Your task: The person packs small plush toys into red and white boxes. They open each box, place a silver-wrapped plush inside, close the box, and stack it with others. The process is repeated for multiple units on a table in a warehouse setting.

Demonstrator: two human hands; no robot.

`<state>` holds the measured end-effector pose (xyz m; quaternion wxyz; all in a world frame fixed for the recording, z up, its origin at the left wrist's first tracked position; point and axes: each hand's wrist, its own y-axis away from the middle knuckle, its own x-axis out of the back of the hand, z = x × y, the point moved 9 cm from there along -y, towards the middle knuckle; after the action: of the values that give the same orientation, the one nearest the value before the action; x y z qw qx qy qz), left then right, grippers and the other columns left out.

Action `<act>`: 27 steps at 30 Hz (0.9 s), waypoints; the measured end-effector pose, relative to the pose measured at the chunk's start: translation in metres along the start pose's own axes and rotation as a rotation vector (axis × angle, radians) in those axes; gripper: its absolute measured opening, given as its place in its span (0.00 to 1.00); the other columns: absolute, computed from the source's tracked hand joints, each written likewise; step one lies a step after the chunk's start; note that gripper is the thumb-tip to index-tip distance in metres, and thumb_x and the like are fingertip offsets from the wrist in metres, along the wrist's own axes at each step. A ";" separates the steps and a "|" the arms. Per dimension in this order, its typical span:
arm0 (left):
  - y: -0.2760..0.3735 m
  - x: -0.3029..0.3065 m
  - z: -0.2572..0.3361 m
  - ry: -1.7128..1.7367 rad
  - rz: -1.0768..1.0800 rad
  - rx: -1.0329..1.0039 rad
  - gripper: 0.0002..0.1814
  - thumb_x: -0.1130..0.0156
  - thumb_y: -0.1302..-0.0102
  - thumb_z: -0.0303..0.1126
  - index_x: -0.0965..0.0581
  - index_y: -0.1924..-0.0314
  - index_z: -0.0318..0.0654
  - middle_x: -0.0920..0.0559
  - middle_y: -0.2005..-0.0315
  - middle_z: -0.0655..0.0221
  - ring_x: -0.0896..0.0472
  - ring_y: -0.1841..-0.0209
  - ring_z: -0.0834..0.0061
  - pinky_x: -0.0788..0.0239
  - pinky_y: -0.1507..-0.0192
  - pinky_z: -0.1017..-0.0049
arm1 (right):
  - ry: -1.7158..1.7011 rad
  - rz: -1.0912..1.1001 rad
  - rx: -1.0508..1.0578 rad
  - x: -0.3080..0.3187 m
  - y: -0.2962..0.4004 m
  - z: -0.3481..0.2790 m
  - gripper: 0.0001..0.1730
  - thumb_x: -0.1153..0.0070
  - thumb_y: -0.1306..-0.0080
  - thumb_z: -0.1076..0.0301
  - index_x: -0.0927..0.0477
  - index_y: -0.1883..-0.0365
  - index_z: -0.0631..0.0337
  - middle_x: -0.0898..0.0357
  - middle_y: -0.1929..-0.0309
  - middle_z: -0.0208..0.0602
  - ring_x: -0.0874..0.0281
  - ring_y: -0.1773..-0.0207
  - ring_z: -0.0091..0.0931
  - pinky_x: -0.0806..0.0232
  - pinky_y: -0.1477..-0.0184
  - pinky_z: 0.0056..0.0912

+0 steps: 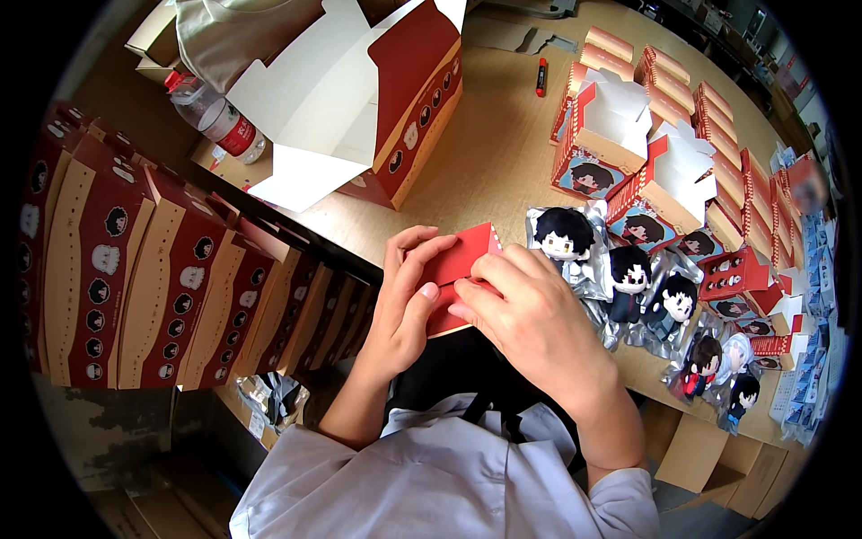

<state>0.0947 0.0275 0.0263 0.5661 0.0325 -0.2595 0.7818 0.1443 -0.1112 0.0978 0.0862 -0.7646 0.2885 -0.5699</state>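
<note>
Above my lap, at the table's near edge, I have a small red cardboard box (pixel 463 259) between both hands. My left hand (pixel 412 303) grips its left side, with the thumb on the red panel and the fingers along the far edge. The fingers of my right hand (pixel 532 313) pinch the right part, where two red flaps meet in a dark seam; that hand hides much of this end. Just right of my right hand lies a black-haired plush doll (pixel 564 236) in a clear-and-silver bag. Beside it are more bagged plush dolls (pixel 630 279).
A large open red carton (pixel 421 101) stands ahead, near a plastic bottle (pixel 232 131). Several big printed cartons (pixel 101 269) are stacked at left. Right, two open small boxes (pixel 599 135) stand before rows of closed boxes (pixel 717 135). A red-and-black marker (pixel 541 77) lies farther back.
</note>
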 end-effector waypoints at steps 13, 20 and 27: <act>0.036 0.002 0.003 -0.223 0.169 -0.303 0.64 0.12 0.53 0.29 0.38 0.16 0.44 0.28 0.30 0.45 0.23 0.31 0.47 0.25 0.32 0.50 | -0.507 0.437 -0.244 -0.018 0.039 0.020 0.19 0.30 0.22 0.67 0.16 0.36 0.61 0.24 0.31 0.51 0.21 0.30 0.48 0.24 0.33 0.50; 0.037 0.036 0.006 0.494 0.514 -0.140 0.71 0.14 0.42 0.65 0.46 0.12 0.39 0.30 0.23 0.52 0.25 0.21 0.53 0.26 0.21 0.47 | -0.704 0.522 -0.405 -0.007 0.119 0.046 0.47 0.31 0.21 0.39 0.33 0.17 0.62 0.36 0.15 0.58 0.34 0.16 0.50 0.35 0.19 0.54; 0.006 -0.047 0.003 0.741 0.341 -0.157 0.73 0.14 0.44 0.69 0.43 0.15 0.34 0.35 0.20 0.50 0.31 0.17 0.53 0.37 0.16 0.49 | -1.869 0.250 -0.579 -0.036 0.145 0.021 0.72 0.39 0.28 0.18 0.65 0.04 0.41 0.42 0.11 0.55 0.26 0.19 0.57 0.23 0.28 0.70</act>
<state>0.1057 -0.0156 0.0102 0.4842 -0.3376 -0.0988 0.8011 0.1079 -0.2148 -0.0053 0.1488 -0.8628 0.3114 0.3694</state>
